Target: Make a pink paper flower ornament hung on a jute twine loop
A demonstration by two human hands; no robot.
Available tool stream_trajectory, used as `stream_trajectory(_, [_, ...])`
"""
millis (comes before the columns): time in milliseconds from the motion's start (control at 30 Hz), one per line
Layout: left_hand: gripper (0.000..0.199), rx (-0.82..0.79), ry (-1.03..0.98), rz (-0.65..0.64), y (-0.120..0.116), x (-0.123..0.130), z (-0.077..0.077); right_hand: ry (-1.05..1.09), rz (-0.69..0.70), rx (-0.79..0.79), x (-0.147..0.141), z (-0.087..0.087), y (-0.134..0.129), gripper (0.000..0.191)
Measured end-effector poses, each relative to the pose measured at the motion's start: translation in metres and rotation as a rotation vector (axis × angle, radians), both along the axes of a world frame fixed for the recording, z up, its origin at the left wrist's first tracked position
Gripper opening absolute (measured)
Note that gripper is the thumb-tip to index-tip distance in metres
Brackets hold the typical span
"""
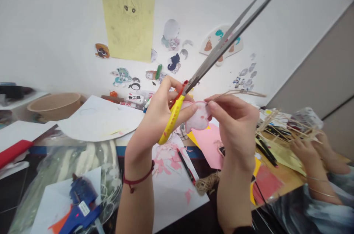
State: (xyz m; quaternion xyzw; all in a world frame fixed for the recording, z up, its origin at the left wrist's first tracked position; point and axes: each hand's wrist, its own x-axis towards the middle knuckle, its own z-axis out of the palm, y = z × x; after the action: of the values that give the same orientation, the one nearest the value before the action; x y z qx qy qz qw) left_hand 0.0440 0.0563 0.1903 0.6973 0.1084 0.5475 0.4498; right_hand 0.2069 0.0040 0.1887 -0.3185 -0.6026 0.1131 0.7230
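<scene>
My left hand (159, 107) is closed, with the handles of a long pair of scissors (206, 66) hooked around its thumb and fingers. The blades point up and right, parted a little. Between that thumb and fingers sits the left part of a small pale pink cutout (199, 119) with a wavy outline. My right hand (236, 121) pinches its right edge. A thin brown length of twine (250, 93) runs out over the right fingers; its near end is hidden. Below the hands, a white sheet (166, 210) carries several pink paper scraps (163, 166) and a dark pen (186, 164).
A blue hot glue gun (83, 208) lies at front left over a plastic bag. Coiled twine (207, 183) rests near my right wrist. At right, another person's hands (306, 151) hold a thin stick frame (290, 128). Behind stands a wall with stickers and a yellow drawing (129, 31).
</scene>
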Motion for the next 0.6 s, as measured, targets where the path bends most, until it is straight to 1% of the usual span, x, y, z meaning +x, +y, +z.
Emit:
stream_trajectory(133, [0.033, -0.022, -0.002, -0.002, -0.0041, -0.0012, 0.002, -0.01, 0.039, -0.019, 0.0042, -0.0002, -0.0027, 0.011])
stream_trajectory(200, [0.033, -0.029, 0.002, 0.025, -0.006, -0.0018, 0.0031, -0.005, 0.046, -0.051, 0.0053, -0.0002, -0.0039, 0.013])
stream_trajectory(367, [0.032, 0.015, 0.017, 0.116, -0.0051, -0.003, 0.0026, 0.01, 0.006, -0.093, 0.0047, 0.0009, -0.0069, 0.011])
stream_trajectory(600, [0.035, 0.051, 0.017, 0.124, -0.0045, -0.0013, 0.0006, 0.002, 0.003, -0.083, 0.005, 0.0009, -0.0095, 0.013])
